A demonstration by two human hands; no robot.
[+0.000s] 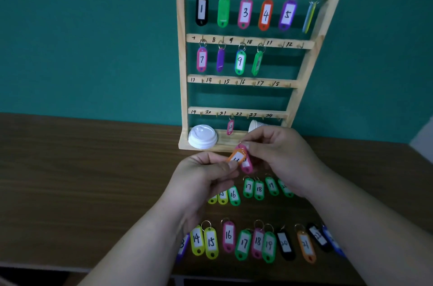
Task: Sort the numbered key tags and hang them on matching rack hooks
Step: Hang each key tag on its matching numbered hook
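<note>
Both hands on tags, front of rack (181,51).
Left hand (206,175) pinches orange tag (236,157); right hand (278,152) fingers pinch pink tag (246,166).

Head-worn camera looks forward and down at nearby rack (181,51).

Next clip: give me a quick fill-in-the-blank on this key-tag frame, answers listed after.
The left hand pinches the front tag, coloured ___.
The right hand pinches the rear tag, coloured ___.
Tag 1 on the rack is ___.
The white lid sits at the rack base's ___ end.
Answers: orange; pink; black; left.
</note>
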